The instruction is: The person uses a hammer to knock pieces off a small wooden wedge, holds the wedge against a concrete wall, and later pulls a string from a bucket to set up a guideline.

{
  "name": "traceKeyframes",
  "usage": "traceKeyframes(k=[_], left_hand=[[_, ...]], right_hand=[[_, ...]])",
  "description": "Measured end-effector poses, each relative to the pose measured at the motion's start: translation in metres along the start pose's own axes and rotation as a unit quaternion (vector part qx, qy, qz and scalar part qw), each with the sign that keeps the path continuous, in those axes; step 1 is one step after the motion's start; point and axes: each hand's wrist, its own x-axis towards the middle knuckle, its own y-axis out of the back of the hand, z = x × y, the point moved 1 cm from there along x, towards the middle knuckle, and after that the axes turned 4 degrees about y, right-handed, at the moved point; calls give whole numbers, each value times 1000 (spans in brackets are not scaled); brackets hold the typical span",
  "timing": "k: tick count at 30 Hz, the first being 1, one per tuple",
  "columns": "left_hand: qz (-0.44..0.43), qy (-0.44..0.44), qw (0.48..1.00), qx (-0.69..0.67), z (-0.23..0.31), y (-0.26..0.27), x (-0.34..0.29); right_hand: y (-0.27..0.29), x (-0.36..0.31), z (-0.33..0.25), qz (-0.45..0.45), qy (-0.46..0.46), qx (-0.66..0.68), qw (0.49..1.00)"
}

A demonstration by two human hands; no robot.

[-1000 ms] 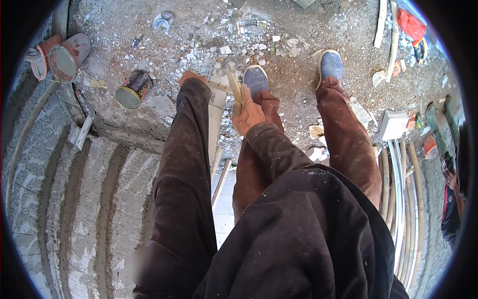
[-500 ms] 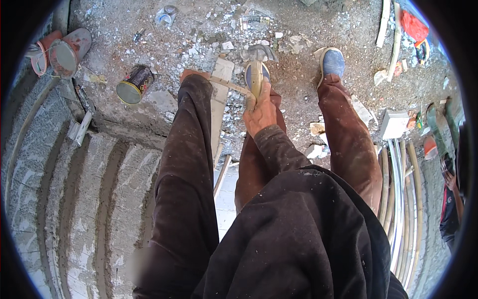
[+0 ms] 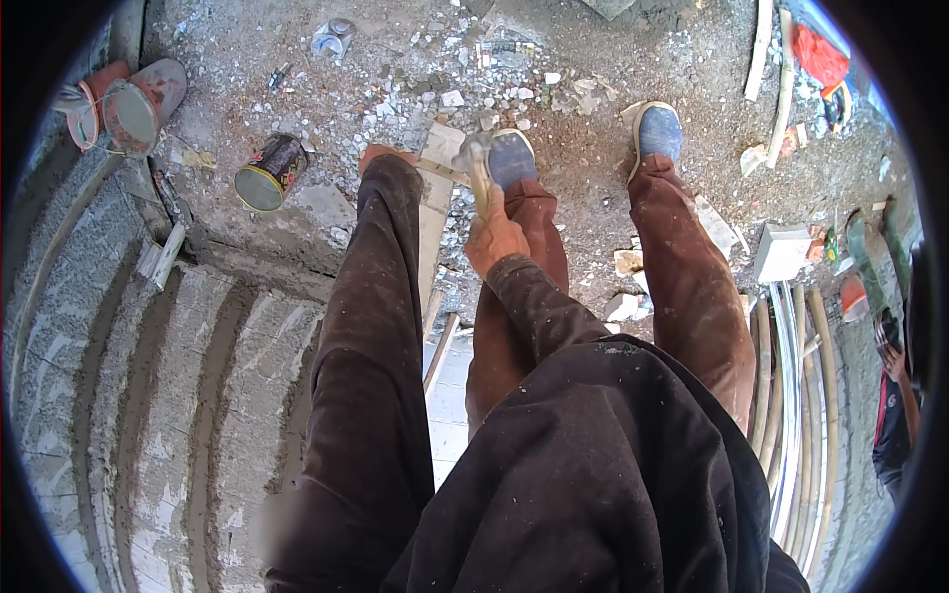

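Note:
My right hand (image 3: 497,244) is closed around the wooden handle of a hammer (image 3: 481,188). The hammer's grey head is raised beside my blue shoe (image 3: 511,158), over the rubble. My left arm reaches down in a dark sleeve. Of my left hand (image 3: 384,153) only a small part shows past the cuff, and its fingers are hidden. A thin brownish strip (image 3: 443,173) juts out to the right beside that hand; whether the hand grips it cannot be seen. Beneath lies a long pale board (image 3: 432,227).
Broken chips (image 3: 465,212) litter the ground. A dark tin (image 3: 270,172) and dirty buckets (image 3: 138,111) stand at the left, above ridged grey steps (image 3: 188,385). At the right are a white box (image 3: 784,252), long poles (image 3: 806,395), a red bag (image 3: 820,56) and another person's arm (image 3: 895,364).
My right hand and the hammer have moved left and slightly nearer, and the hammer head has come off the front of the shoe. The left arm has barely shifted.

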Motion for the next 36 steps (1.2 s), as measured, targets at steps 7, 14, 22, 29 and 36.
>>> traceKeyframes(k=[7,14,22,29,36], left_hand=[[4,11,1000,0,-11,6,5],[4,16,1000,-5,-16,2,-1],[1,21,1000,-13,-10,12,-4],[-20,33,999,-18,-7,14,-18],[12,38,999,-20,-23,11,-3]], right_hand=[[10,-3,-15,84,36,76,993],[4,10,1,-78,24,15,997],[-17,6,-12,50,68,46,995],[-11,7,-11,48,62,74,994],[-10,13,-11,-34,84,22,996]])
